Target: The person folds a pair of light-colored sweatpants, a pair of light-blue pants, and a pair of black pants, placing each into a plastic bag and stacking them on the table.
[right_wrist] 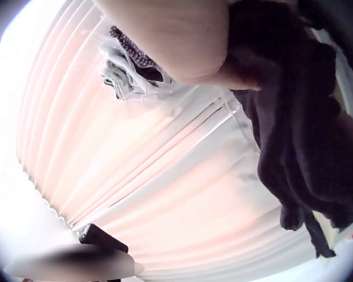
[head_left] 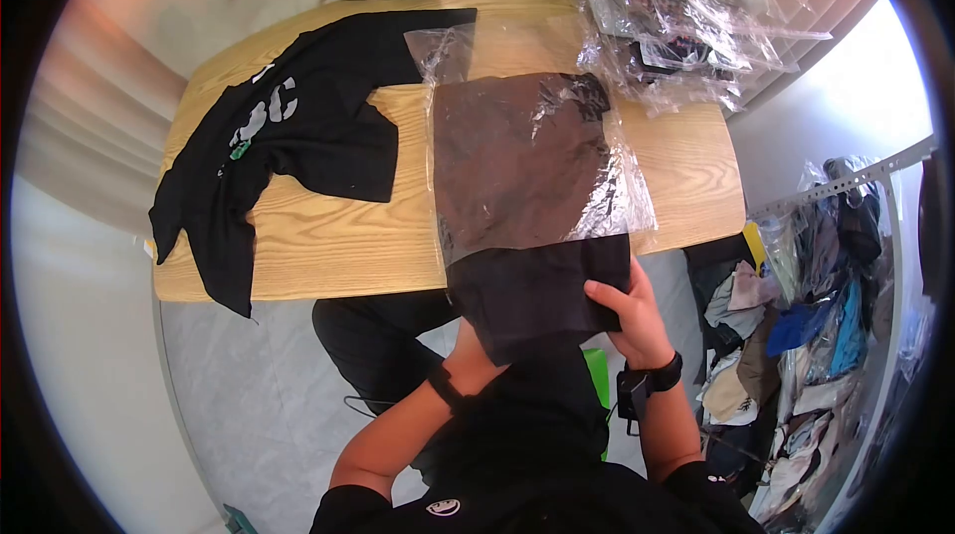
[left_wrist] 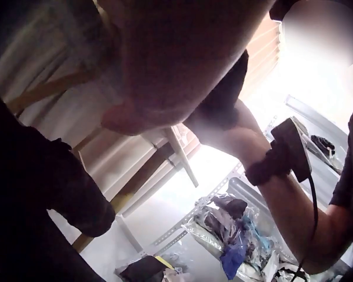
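Note:
A dark folded garment hangs over the table's front edge, its far end meeting the mouth of a clear plastic bag. Brown-looking cloth shows through the bag, which lies flat on the table. My right hand pinches the garment's right side, thumb on top and fingers beneath. In the right wrist view the dark cloth hangs in folds beside this hand. My left hand is under the garment's near left side; its fingers are hidden by the cloth, and I cannot tell how they lie.
A black T-shirt with a grey print is spread on the left of the wooden table. A pile of plastic-bagged garments sits at the back right. Below right, clothes are heaped beside a metal rack.

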Motion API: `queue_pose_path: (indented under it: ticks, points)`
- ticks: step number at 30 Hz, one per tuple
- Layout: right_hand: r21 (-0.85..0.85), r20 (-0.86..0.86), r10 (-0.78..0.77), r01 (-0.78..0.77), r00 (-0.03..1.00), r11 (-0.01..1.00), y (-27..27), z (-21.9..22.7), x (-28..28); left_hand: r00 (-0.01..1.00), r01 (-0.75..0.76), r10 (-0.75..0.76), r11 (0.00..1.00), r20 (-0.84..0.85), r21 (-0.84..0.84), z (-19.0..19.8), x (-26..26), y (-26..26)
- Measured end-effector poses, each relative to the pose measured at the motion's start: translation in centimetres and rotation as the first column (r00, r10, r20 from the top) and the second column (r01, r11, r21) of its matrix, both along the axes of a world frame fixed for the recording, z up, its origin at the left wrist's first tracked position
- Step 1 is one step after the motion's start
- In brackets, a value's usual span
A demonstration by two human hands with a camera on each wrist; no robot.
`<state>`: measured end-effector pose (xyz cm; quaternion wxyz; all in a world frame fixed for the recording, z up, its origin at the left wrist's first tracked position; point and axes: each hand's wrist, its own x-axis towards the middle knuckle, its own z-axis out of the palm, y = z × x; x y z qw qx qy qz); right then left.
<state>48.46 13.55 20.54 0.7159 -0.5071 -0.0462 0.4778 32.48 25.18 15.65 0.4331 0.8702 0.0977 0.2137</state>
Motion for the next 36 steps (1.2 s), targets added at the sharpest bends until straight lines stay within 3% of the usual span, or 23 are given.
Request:
queue_pose_path:
  ticks: [2,4,8,10,12,16,17,19,23,25,26,27,28,29,31,32,33,34,35,36]
  points:
    - [-0.011,0.063,0.008,-0.007,0.998,1.000,0.8,-0.2,0.6,0.997,-0.072,0.072,0.997,0.010,0.034,-0.2,0.1,-0.2]
    - [-0.015,0.151,-0.013,0.015,0.988,1.000,1.9,-0.1,1.2,0.987,-0.111,0.138,0.952,-0.078,0.284,-1.5,0.7,-0.2]
    - [-0.024,0.234,-0.032,0.039,0.972,0.999,3.8,-1.0,2.8,0.981,-0.107,0.160,0.914,-0.105,0.392,-1.4,0.6,-0.4]
    - [-0.062,0.194,0.016,-0.004,0.981,0.998,4.6,-1.2,3.8,0.977,-0.148,0.207,0.827,-0.049,0.542,-0.4,0.9,-0.4]
    - [-0.022,0.419,-0.084,0.103,0.904,0.994,5.7,-2.2,4.4,0.973,-0.139,0.216,0.825,-0.077,0.548,-0.5,0.9,-0.5]
    - [0.055,0.424,-0.178,0.171,0.888,0.984,7.9,-2.1,5.2,0.957,-0.107,0.230,0.845,-0.176,0.524,0.2,1.1,-0.6]
    - [0.054,0.423,-0.181,0.174,0.888,0.983,8.3,-1.6,5.6,0.958,-0.104,0.227,0.846,-0.177,0.523,0.2,1.1,-0.6]
    - [-0.194,0.672,0.037,0.127,0.739,0.973,8.8,-0.5,6.2,0.962,-0.120,0.232,0.835,-0.147,0.537,0.2,1.2,-0.5]
    - [-0.102,0.655,-0.053,0.158,0.753,0.982,8.5,-1.2,5.7,0.961,-0.097,0.223,0.825,-0.162,0.557,0.9,1.1,-0.5]
    - [0.005,0.788,-0.176,0.279,0.590,0.960,7.1,-2.0,4.2,0.954,-0.096,0.215,0.879,-0.208,0.468,1.4,0.7,-0.7]
    - [0.122,0.779,-0.270,0.284,0.566,0.951,6.1,-3.3,3.6,0.954,-0.099,0.218,0.878,-0.208,0.468,1.3,0.3,-0.5]
    - [0.186,0.677,-0.405,0.391,0.614,0.902,5.0,-3.3,1.6,0.996,-0.035,0.068,0.890,-0.055,0.454,1.2,-0.2,-0.2]
    - [0.260,0.701,-0.484,0.444,0.523,0.857,3.2,-5.2,0.1,0.991,0.033,-0.088,0.892,0.101,0.450,1.1,-0.6,-0.1]
    - [0.293,0.894,-0.402,0.422,0.196,0.858,1.5,-6.4,-0.8,0.983,-0.009,-0.073,0.898,0.170,0.439,3.0,-1.0,-0.6]
    - [0.306,0.809,-0.471,0.432,0.352,0.848,-0.8,-7.4,-3.7,0.961,-0.087,-0.053,0.875,0.273,0.476,3.4,-1.9,-0.5]
    - [0.297,0.811,-0.462,0.429,0.358,0.853,-1.2,-7.2,-4.3,0.946,-0.153,-0.017,0.858,0.324,0.490,3.3,-1.9,-0.3]
    - [0.178,0.604,-0.479,0.477,0.638,0.861,-1.5,-6.5,-4.8,0.961,-0.222,0.115,0.863,0.251,0.454,4.0,-1.3,0.1]
    - [0.058,0.312,-0.477,0.485,0.821,0.873,-1.6,-6.1,-4.9,0.955,-0.292,0.238,0.855,0.176,0.428,4.8,-0.3,0.7]
    - [0.109,0.096,-0.411,0.401,0.907,0.910,-1.8,-6.0,-4.7,0.962,-0.271,0.265,0.875,0.071,0.401,4.6,0.2,1.7]
    - [0.118,0.102,-0.420,0.408,0.902,0.905,-1.8,-5.9,-4.3,0.956,-0.220,0.281,0.883,-0.090,0.414,5.1,0.6,2.3]
